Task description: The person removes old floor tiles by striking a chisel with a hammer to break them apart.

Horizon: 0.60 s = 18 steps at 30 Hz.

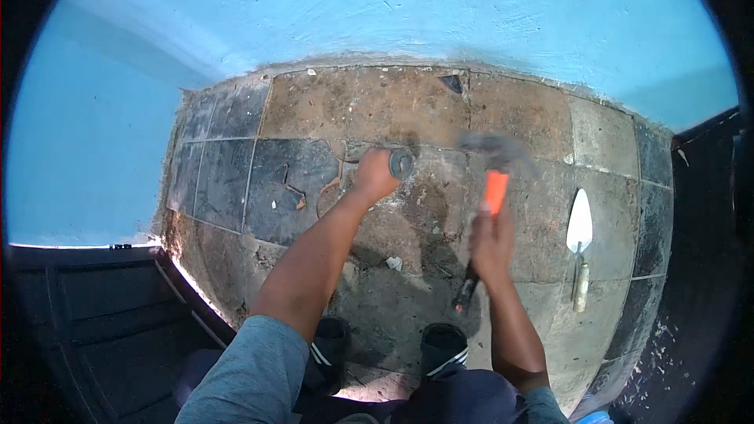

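My left hand [375, 176] is closed around a chisel [401, 163], whose round grey end faces up toward me; most of its shaft and blade is hidden by the fist. My right hand [492, 245] grips a hammer [495, 190] by its orange and black handle. The hammer's head is smeared by motion and is raised to the right of the chisel. Left of my left hand lies a cracked black floor tile [275, 208] with a broken edge and loose shards [295, 198].
A pointed trowel [580, 228] lies on the floor at the right. A dark tile shard [451, 83] rests near the blue wall [393, 8]. A pale chip [394, 264] sits ahead of my sandals [444, 345]. A dark door [110, 306] stands at lower left.
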Tool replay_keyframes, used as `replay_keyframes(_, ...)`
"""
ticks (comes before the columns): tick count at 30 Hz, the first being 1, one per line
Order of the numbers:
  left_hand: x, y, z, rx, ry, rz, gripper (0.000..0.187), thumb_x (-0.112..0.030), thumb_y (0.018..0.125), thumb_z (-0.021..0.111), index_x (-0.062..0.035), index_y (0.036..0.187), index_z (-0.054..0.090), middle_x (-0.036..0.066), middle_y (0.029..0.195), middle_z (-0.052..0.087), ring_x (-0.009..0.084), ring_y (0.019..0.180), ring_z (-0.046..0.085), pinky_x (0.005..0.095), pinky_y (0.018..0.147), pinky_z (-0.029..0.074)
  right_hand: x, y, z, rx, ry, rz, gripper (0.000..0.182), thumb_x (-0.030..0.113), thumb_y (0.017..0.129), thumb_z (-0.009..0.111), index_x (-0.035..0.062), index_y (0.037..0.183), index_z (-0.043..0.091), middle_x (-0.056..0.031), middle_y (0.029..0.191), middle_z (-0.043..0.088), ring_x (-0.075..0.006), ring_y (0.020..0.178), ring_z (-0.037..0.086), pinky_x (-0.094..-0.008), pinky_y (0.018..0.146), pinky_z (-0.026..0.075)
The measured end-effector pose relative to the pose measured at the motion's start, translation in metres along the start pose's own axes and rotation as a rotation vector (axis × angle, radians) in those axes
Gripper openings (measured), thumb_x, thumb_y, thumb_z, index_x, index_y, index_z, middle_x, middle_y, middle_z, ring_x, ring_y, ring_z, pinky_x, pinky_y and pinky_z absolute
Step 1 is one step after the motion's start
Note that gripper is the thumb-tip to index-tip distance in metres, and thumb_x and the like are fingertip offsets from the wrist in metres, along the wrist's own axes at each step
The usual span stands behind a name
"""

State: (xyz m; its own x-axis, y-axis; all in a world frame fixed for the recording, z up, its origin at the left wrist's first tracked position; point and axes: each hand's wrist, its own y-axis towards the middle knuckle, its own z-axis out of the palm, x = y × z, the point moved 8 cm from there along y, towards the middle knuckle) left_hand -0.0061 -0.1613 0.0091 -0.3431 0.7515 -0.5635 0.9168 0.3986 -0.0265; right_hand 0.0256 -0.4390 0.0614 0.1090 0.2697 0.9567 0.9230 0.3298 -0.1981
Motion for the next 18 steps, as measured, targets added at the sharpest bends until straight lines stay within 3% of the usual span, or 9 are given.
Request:
replay_keyframes(2, -0.020, -0.003, -0.014, -0.013, 0.001, 0.041, 0.026, -0.030, 0.086, 0.070, -0.0053, 0.078, 0.073, 0.020, 0.079, 0.070, 0.0421, 0.077, 0.066, 0.0498, 0.078, 0.052, 0.037, -0.003, -0.038, -0.183, 0.199, -0.025, 0.031, 0.036, 0.108, 0.047, 0.0087, 0.095, 0.054, -0.0003, 0.069, 0.049, -0.0119, 0.056, 0.048, -0.0271, 0.051, 0.042)
replay_keyframes(5, -0.032, -0.005, -0.020, -0.070, 0.030, 0.115, 0.034, -0.035, 0.093, 0.065, -0.0066, 0.076, 0.072, 0.018, 0.079, 0.071, 0.0414, 0.076, 0.066, 0.0492, 0.080, 0.051, 0.061, -0.009, -0.068, -0.412, 0.546, -0.275, 0.029, 0.036, 0.107, 0.049, 0.0116, 0.091, 0.052, -0.0012, 0.067, 0.050, -0.0110, 0.057, 0.053, -0.0237, 0.049, 0.041)
replay_keyframes(8, -0.029, -0.007, -0.022, -0.065, 0.063, 0.096, 0.030, -0.035, 0.091, 0.066, -0.0086, 0.077, 0.072, 0.017, 0.079, 0.071, 0.0406, 0.078, 0.066, 0.0500, 0.085, 0.048, 0.001, -0.019, -0.025, -0.386, 0.628, -0.248, 0.033, 0.037, 0.106, 0.051, 0.0054, 0.097, 0.055, -0.0096, 0.067, 0.057, -0.0212, 0.060, 0.061, -0.0342, 0.052, 0.047)
replay_keyframes(10, -0.025, -0.010, -0.014, -0.057, 0.079, 0.124, 0.025, -0.032, 0.087, 0.068, -0.0098, 0.079, 0.073, 0.016, 0.079, 0.071, 0.0399, 0.080, 0.067, 0.0509, 0.087, 0.047, -0.050, -0.017, 0.051, 0.030, -0.454, -0.144, 0.041, 0.038, 0.105, 0.051, -0.0025, 0.105, 0.056, -0.0212, 0.072, 0.063, -0.0350, 0.067, 0.067, -0.0468, 0.060, 0.050)
replay_keyframes(12, -0.018, -0.010, -0.001, -0.076, 0.103, 0.229, 0.020, -0.030, 0.082, 0.070, -0.0108, 0.079, 0.073, 0.016, 0.079, 0.072, 0.0388, 0.082, 0.067, 0.0515, 0.089, 0.046, -0.026, -0.020, 0.071, 0.105, -0.207, -0.035, 0.042, 0.035, 0.105, 0.051, -0.0064, 0.108, 0.058, -0.0278, 0.080, 0.064, -0.0431, 0.074, 0.067, -0.0521, 0.069, 0.049)
replay_keyframes(15, -0.005, -0.012, 0.004, -0.046, 0.138, 0.126, 0.017, -0.027, 0.076, 0.072, -0.0104, 0.080, 0.073, 0.016, 0.080, 0.072, 0.0374, 0.084, 0.068, 0.0513, 0.092, 0.044, -0.062, -0.029, 0.054, 0.186, -0.146, 0.139, 0.038, 0.033, 0.105, 0.051, -0.0042, 0.104, 0.060, -0.0245, 0.080, 0.065, -0.0379, 0.076, 0.067, -0.0465, 0.071, 0.049)
replay_keyframes(18, -0.007, -0.017, 0.008, 0.025, 0.090, 0.120, 0.018, -0.025, 0.075, 0.073, -0.0087, 0.081, 0.072, 0.017, 0.084, 0.072, 0.0358, 0.089, 0.068, 0.0498, 0.094, 0.044, -0.109, -0.038, 0.024, 0.115, -0.109, 0.132, 0.037, 0.032, 0.105, 0.051, -0.0032, 0.104, 0.060, -0.0223, 0.078, 0.063, -0.0332, 0.075, 0.064, -0.0441, 0.071, 0.048)
